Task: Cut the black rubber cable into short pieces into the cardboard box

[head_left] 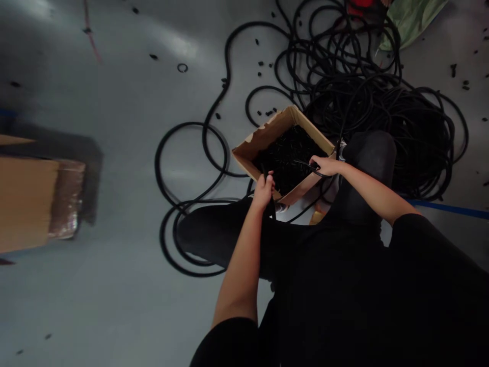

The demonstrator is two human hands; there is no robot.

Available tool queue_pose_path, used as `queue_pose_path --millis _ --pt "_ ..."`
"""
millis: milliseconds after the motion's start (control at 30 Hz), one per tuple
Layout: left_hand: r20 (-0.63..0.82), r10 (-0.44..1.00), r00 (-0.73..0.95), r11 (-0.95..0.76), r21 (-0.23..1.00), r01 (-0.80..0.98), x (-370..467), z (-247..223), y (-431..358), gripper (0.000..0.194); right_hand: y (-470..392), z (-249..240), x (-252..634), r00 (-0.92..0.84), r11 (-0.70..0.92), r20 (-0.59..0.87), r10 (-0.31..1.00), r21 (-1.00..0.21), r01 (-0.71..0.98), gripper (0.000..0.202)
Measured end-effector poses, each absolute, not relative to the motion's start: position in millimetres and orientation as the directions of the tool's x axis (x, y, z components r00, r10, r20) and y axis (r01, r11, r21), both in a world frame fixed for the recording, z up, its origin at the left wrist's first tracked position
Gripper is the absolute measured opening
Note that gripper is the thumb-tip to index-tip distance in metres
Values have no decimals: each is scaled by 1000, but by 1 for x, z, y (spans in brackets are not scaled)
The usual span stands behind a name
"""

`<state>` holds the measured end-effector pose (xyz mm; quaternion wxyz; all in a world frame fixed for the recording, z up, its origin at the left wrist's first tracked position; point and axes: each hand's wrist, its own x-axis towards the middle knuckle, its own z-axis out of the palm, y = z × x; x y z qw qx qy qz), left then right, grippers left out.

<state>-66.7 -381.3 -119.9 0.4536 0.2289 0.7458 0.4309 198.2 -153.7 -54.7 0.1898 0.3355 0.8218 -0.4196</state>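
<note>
My left hand (pixel 264 190) is closed around a length of black hose (pixel 272 208) at the near left corner of an open cardboard box (pixel 301 189). Over the box's right side, my right hand (pixel 324 165) grips a pair of scissors (pixel 303 162), their blades pointing left above the contents. Many short black pieces (pixel 292 148) fill the bottom of the box. The blades and the hose in my left hand are apart. Where that hose runs below my hand is partly hidden against my dark clothes.
A large tangled heap of black hose (pixel 344 102) lies beyond and right of the box, with loose loops (pixel 156 158) to the left. Small black bits are scattered over the grey floor (pixel 126 168). Another carton (pixel 26 199) stands far left; a green sack (pixel 410 20) lies top right.
</note>
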Motion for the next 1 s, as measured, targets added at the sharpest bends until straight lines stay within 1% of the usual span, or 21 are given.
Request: queue_pose_path --millis 67,100,200,267,467,567,700,767,900,1000 --pt "-526 713 -463 536 835 -123 -50 -125 -379 41 -157 -58 195 -697 413 -618 364 -563 716 48" --pt "-537 714 -450 534 833 -147 -44 -127 -375 34 -158 -59 194 -694 408 -628 351 -565 717 47" --pt "-579 700 -418 573 805 -157 -35 -134 -363 17 -162 -59 188 -724 408 -604 333 -600 688 49" --pt "-600 698 -391 599 788 -140 -35 -139 -356 11 -163 -58 184 -734 410 -592 333 -610 678 50" --pt "-573 768 -286 566 816 -116 -32 -151 -348 24 -162 -51 172 -696 456 -639 328 -539 709 47" --pt "-578 770 -271 580 811 -80 -31 -151 -349 19 -163 -47 168 -690 463 -656 305 -531 710 49" --pt "-587 778 -225 595 803 -38 -33 -146 -351 12 -164 -46 167 -692 441 -667 277 -552 708 49" --pt "-584 784 -211 594 804 -19 -34 -143 -350 15 -163 -47 166 -700 427 -662 268 -569 702 50" --pt "-581 794 -179 592 806 10 -36 -140 -349 30 -162 -53 167 -728 430 -640 248 -601 674 48" --pt "-567 807 -163 584 807 84 -36 -139 -348 35 -161 -55 167 -729 450 -640 243 -592 669 46"
